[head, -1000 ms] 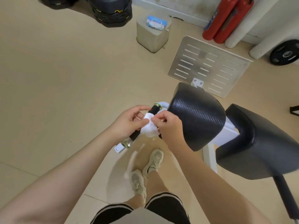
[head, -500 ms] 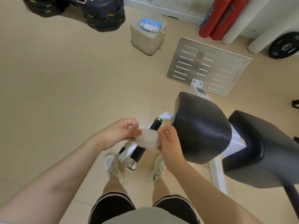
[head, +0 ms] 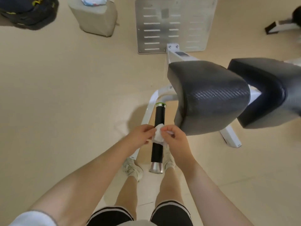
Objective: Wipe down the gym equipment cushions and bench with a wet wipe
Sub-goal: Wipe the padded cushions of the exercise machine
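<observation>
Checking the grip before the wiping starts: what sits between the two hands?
In the head view, the crumpled white wipe sits between the left hand and right hand, both pinching it in front of the black handle.

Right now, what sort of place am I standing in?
Most likely a gym or home workout room. A black padded cushion sits on a white metal frame with a slotted foot plate, and both hands, left and right, hold a wet wipe around a black handle.
</observation>
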